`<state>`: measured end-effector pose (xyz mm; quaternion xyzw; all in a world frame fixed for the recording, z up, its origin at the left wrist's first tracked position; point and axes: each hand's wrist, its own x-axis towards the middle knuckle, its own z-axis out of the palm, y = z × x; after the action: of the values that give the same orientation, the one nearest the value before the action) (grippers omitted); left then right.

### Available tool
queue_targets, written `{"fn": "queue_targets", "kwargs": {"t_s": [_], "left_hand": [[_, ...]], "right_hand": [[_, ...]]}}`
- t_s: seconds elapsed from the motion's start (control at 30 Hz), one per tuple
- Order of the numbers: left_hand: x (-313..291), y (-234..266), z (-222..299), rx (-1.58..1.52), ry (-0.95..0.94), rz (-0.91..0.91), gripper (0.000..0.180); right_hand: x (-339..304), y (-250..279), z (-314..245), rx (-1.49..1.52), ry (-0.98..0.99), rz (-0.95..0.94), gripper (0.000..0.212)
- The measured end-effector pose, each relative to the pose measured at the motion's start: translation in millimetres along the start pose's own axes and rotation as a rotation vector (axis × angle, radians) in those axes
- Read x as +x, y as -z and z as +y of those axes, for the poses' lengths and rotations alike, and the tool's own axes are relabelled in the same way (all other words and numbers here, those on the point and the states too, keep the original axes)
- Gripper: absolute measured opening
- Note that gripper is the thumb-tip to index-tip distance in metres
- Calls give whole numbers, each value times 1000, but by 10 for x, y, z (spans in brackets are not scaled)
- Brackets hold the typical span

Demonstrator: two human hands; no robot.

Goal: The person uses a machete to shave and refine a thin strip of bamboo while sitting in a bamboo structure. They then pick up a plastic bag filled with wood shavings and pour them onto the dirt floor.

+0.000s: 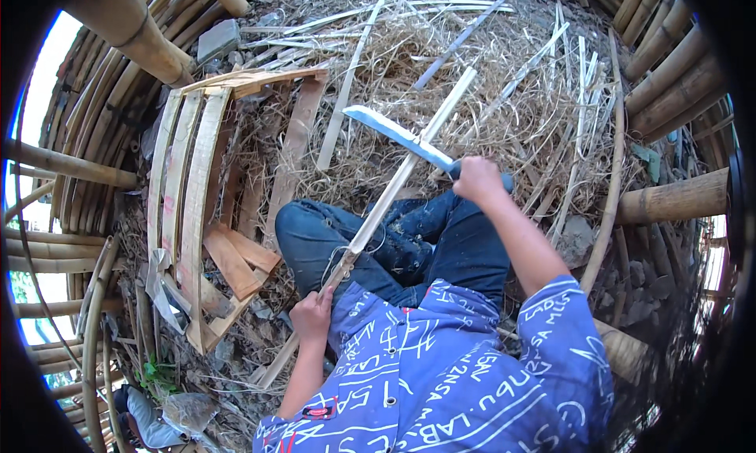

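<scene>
My right hand (478, 179) is closed round the dark handle of a long machete (398, 135). Its pale blade points to the far left and crosses a bamboo strip (382, 207), touching it or nearly so. A thin curl of shaving stands where the two cross. My left hand (313, 315) grips the strip near its lower end. From there the strip runs slantwise over my folded legs (339, 232) toward the far right, with its end over the shavings.
Bamboo shavings (504, 107) cover the ground ahead, with loose split strips (583, 130) among them. On my left stands a wooden crate (194, 177) with offcuts inside. Thick bamboo poles (669, 196) jut in from the right, and slatted bamboo walls (79, 170) close in both sides.
</scene>
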<state>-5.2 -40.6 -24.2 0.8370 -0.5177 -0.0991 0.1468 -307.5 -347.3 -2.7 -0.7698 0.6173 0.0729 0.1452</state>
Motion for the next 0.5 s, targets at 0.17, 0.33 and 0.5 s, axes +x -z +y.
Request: {"fn": "queue_targets", "kwargs": {"t_s": [0.17,0.33,0.5], "left_hand": [[-69,-111,-81,-49,5,32,52],[-121,-87,-118,-8,13,46,55],[-20,0,67,-9,-11,17,54]], "right_hand": [[-364,21,-496,151,252,-13,25],[-78,98,-411,-73,333,-145,27],[222,140,132,31,-47,66,23]]}}
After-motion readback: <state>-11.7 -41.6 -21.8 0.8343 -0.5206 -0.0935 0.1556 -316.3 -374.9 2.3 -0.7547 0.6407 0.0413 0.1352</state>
